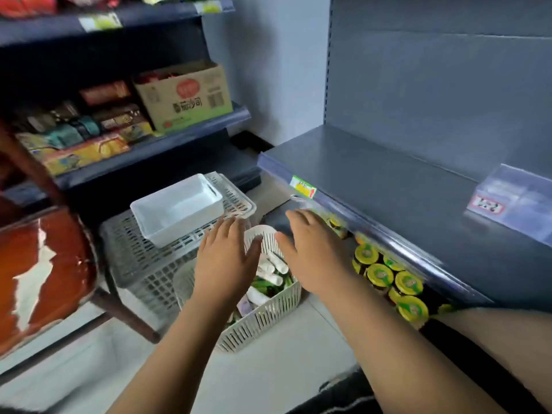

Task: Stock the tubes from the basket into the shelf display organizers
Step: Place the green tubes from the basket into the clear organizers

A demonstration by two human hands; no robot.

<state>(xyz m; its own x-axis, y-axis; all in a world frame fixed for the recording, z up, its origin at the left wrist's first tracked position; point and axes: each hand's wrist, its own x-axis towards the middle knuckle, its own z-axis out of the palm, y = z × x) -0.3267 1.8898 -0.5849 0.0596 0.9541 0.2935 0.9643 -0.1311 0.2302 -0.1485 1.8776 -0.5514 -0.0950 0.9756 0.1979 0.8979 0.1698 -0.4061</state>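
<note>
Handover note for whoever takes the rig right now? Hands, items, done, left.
Left hand and right hand: both open, holding nothing, over the white slotted plastic basket on the floor.
Green and white tubes lie in the basket.
Empty white rectangular plastic bin sits on the grey lattice crate.
Done: no tube stocked in view. Left: every tube.

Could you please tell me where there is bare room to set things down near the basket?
The grey shelf top right of the basket is bare, as is floor before it. Crowded: jars beneath that shelf, and the crate carrying the white bin.
</note>
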